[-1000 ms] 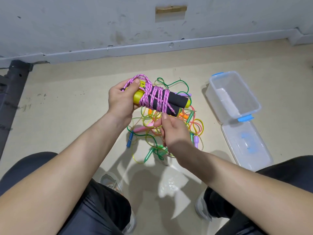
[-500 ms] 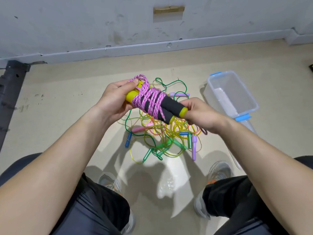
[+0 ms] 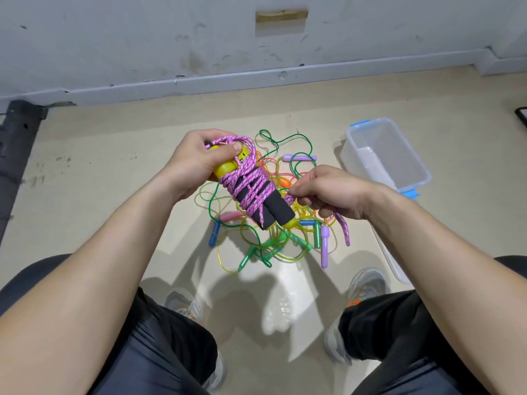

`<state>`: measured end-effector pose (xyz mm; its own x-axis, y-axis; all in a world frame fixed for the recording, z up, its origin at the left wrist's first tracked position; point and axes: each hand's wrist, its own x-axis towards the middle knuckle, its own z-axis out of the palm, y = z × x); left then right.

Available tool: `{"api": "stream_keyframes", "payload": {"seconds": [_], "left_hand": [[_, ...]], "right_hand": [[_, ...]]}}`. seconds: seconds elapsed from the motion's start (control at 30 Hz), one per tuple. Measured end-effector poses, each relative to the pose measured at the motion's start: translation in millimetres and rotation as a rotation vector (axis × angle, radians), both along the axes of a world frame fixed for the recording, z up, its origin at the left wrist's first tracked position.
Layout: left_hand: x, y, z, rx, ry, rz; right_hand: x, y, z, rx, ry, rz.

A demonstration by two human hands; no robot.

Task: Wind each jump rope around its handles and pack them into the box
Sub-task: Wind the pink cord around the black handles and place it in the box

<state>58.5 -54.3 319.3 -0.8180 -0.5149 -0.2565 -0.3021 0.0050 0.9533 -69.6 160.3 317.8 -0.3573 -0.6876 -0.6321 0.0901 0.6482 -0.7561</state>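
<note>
Left hand (image 3: 196, 161) grips the yellow end of the pink-wrapped handles (image 3: 253, 189), and right hand (image 3: 328, 192) pinches the loose tail (image 3: 343, 229). All of that's above the tangled pile (image 3: 265, 246) mid floor (image 3: 85, 195). Open box (image 3: 393, 155) sits near the floor's far right edge, just beside the pile.

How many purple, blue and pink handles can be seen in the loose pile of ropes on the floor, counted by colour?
Purple handles: 2
Blue handles: 2
Pink handle: 1
Total: 5 in view; more may be hidden.
</note>
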Motion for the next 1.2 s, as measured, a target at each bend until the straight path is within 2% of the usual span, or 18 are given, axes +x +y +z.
{"api": "stream_keyframes", "payload": {"seconds": [0.13, 0.23, 0.33, 0.43, 0.63, 0.8, 0.93, 1.03, 1.2], "left_hand": [[-1, 4, -4, -0.145, -0.027, 0.004], [-1, 3, -8, -0.161, -0.005, 0.083], [-4, 3, -12, -0.209, 0.033, 0.173], [-5, 4, -14, -0.178, 0.077, 0.284], [-5, 3, -14, -0.084, 0.091, 0.372], [-6, 4, -11, -0.005, 0.061, 0.368], [-5, -2, -8, 0.087, 0.046, 0.332], [-5, 0, -5, 0.143, 0.077, 0.313], [-4, 1, -9, 0.245, 0.084, 0.382]], "right_hand": [[-5, -1, 4, 0.047, -0.127, -0.185], [-2, -5, 3, 0.021, -0.218, -0.381], [22, -11, 0, -0.079, -0.253, -0.562], [49, -13, -8, -0.228, -0.225, -0.663], [56, -12, -9, -0.310, -0.146, -0.713], [39, -11, -7, -0.189, 0.076, -0.629], [23, -9, 0, -0.223, 0.149, -0.629], [24, -6, 2, -0.262, 0.034, -0.676], [33, -7, 5, -0.401, -0.311, -0.903]]}}
